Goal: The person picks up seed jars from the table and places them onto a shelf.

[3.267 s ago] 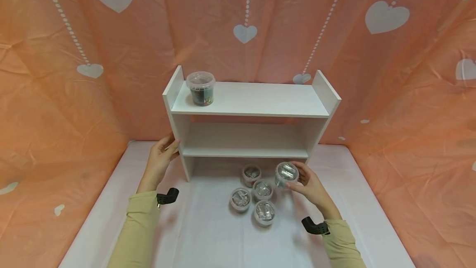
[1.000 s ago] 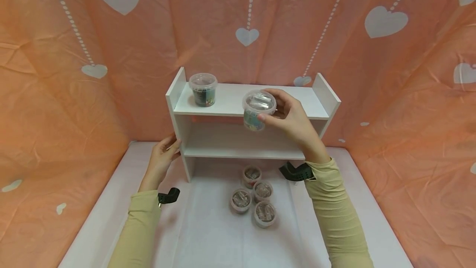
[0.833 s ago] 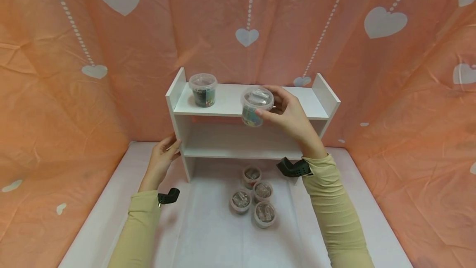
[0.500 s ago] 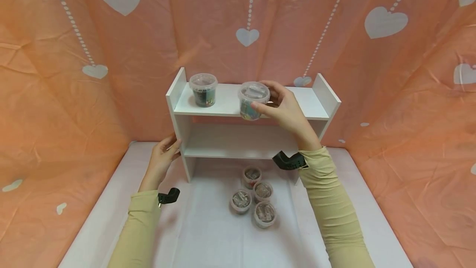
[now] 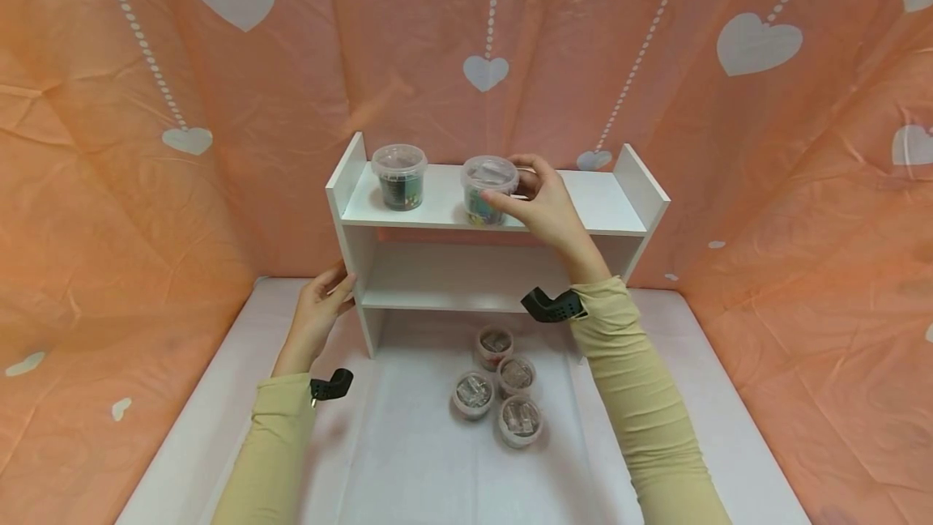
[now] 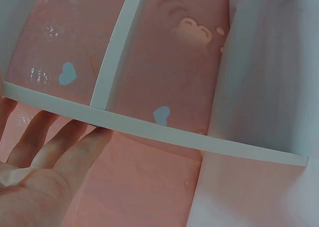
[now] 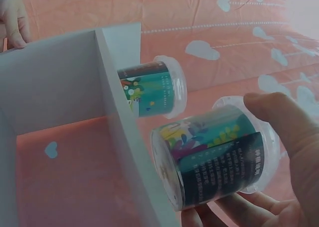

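Note:
My right hand (image 5: 548,209) holds a clear plastic tub (image 5: 483,177) with a lid, thumb on the near side and fingers round the far side. The tub is over the front part of the top board of a white two-tier shelf (image 5: 466,272). In the right wrist view this tub (image 7: 214,157) shows a teal label with flowers and dark printed text, its base close to the board's edge. A similar lidded tub (image 5: 399,178) stands upright at the top board's left end. My left hand (image 5: 315,316) rests its extended fingers (image 6: 82,150) against the shelf's left side panel.
Several lidded tubs (image 5: 472,393) stand grouped on the white table (image 5: 415,460), below and in front of the shelf. The shelf has raised side panels (image 5: 641,185) at both ends. Orange cloth (image 5: 408,39) with white hearts hangs behind and at both sides.
My right hand has lifted a tub from the group on the table and carried it up and left, then lower and farther back to the top board. My left hand stays at the panel.

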A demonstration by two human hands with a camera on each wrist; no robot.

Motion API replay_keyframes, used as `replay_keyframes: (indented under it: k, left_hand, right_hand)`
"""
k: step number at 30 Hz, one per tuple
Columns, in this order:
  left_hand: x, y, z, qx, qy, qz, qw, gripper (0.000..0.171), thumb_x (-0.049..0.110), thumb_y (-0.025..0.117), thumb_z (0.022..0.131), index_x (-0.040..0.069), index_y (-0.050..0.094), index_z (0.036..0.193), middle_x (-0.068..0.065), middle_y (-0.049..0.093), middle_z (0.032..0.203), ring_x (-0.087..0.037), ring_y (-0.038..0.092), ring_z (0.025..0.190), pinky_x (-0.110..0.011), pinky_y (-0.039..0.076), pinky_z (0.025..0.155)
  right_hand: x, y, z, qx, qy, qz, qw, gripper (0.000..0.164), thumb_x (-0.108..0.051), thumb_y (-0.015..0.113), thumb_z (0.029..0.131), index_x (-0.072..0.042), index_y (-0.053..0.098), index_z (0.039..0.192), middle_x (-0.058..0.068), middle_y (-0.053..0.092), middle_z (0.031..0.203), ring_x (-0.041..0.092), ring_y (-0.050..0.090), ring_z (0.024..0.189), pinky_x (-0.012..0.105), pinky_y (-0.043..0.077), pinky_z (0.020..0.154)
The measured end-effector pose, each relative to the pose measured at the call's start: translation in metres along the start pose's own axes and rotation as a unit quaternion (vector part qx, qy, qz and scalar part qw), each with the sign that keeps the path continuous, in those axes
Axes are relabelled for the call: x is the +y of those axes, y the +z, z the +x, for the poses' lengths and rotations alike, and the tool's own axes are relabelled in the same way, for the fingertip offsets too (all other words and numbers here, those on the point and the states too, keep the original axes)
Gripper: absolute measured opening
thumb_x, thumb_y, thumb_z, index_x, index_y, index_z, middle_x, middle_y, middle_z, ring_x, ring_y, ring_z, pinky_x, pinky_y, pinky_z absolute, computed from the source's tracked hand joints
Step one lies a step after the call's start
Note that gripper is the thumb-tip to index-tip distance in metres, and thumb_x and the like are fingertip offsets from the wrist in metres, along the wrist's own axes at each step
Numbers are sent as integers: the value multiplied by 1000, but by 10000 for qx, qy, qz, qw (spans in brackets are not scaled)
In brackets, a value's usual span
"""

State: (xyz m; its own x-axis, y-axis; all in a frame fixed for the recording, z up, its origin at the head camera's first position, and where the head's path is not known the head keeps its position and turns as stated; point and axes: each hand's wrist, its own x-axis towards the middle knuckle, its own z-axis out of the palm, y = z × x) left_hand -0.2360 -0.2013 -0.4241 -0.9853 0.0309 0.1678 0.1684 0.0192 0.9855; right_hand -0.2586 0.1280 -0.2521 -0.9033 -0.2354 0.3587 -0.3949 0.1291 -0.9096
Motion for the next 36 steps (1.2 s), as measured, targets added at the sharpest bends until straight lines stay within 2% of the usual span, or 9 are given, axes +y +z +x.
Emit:
replay_keyframes:
  k: [8,15,21,36]
  left_hand:
    - [3,2,0,0,-25,-30,10000,58,26,54,99,4,33,148,-19,35,148,-36,43,127,-47,40,100]
    - [3,2,-1,-4,24,-84,10000,58,25,55,99,3,34,148,-19,35,147,-36,43,128,-47,40,100]
    - [3,2,-1,-23,21,-84,10000,58,26,54,99,3,34,148,-19,35,148,-35,42,128,-47,40,100]
    - [4,1,-2,-2,-40,-36,10000,59,27,55,98,2,32,148,-20,35,147,-36,42,128,-47,40,100]
  right_hand:
    - [5,4,7,153,36,5,9999,55,-9,75,82,-3,47,129,15,62,120,23,59,101,29,50,81]
    - [4,6,11,158,71,98,9998,59,-13,75,83,-4,47,133,10,53,123,23,59,103,33,50,85]
    - [7,9,18,192,56,121,9997,57,-16,76,82,-6,50,132,9,53,122,24,60,103,35,51,87]
    - [7,13,23,250,231,-229,9992,59,-22,76,83,-5,50,134,10,52,125,24,58,108,33,50,90]
